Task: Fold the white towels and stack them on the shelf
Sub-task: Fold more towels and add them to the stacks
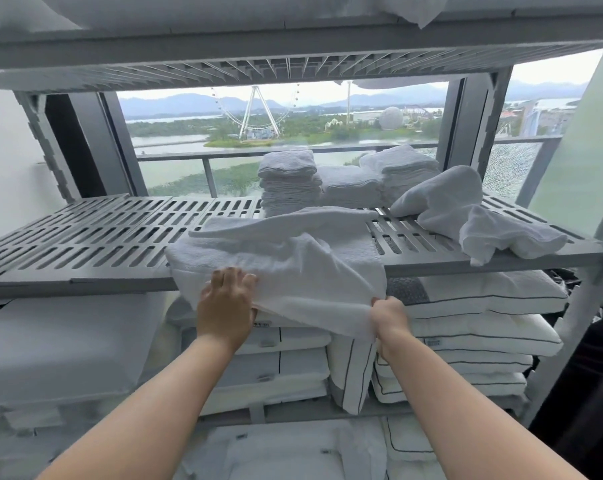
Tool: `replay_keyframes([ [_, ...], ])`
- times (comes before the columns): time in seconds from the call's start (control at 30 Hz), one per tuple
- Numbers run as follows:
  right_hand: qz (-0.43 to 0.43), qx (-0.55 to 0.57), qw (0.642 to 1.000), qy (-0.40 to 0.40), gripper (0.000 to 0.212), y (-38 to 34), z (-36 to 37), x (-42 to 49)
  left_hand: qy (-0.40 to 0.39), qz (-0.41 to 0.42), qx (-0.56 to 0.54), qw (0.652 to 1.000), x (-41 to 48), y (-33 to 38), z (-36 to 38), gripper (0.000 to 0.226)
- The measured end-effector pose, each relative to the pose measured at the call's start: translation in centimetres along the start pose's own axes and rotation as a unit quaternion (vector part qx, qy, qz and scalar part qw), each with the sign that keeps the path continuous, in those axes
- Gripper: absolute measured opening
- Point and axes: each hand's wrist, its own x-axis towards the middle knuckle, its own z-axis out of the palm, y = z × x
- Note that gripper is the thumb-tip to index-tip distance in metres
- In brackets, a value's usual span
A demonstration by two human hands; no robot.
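Grip first: the right hand is curled tight round the lower right corner of the white terry towel, cloth bunched in the fist; the left hand lies with straight fingers flat against the towel's front left part, pressing rather than pinching, though whether the thumb hooks under the hem I cannot tell; the towel is spread across the front of the grey slotted plastic shelf, its far half on the slats with a loose ridge across it, its near half hanging over the front lip down to both hands; at the back of the same shelf stand three stacks of folded white towels, and to the right lies a loose heap of unfolded white towels, well apart from the hands; below sit white pillows with dark piping; the step in hand looks like folding the hanging half up onto the shelf; to do it well, the left hand should pinch the matching corner so both rise level, the hem should be drawn taut, the ridge smoothed flat first, and edge laid square on edge, or the fold will stack lumpy; the heap suggests the task is only partly through.
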Motion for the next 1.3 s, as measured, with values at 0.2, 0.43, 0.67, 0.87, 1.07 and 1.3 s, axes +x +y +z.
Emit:
replay_keyframes([
  [0.2,0.107,0.188,0.975,-0.042,0.027,-1.3,0.9,0.4,-0.030,0.005,0.031,0.999,-0.8,-0.8,1.5,0.065],
  [0.43,0.034,0.188,0.980,0.056,0.025,-2.5,0.5,0.7,0.125,-0.068,-0.011,0.990,2.1,-4.9,-1.3,0.044],
  [0.67,0.013,0.052,0.991,0.119,0.031,-1.6,1.1,0.8,0.134,-0.065,0.042,0.988,4.9,-8.6,-4.8,0.032],
  [0.87,0.025,0.073,0.988,0.134,0.018,-0.3,1.6,0.5,0.091,-0.009,0.035,0.995,-1.0,-8.7,-1.3,0.029],
  [1.07,0.016,0.057,0.994,0.094,0.042,0.4,1.5,0.6,0.023,-0.008,0.059,0.998,-3.3,-9.3,-0.3,0.028],
  [1.3,0.014,0.063,0.998,0.008,0.028,1.0,0.3,0.9,-0.079,0.025,0.068,0.994,-3.5,-9.6,1.5,0.026],
])
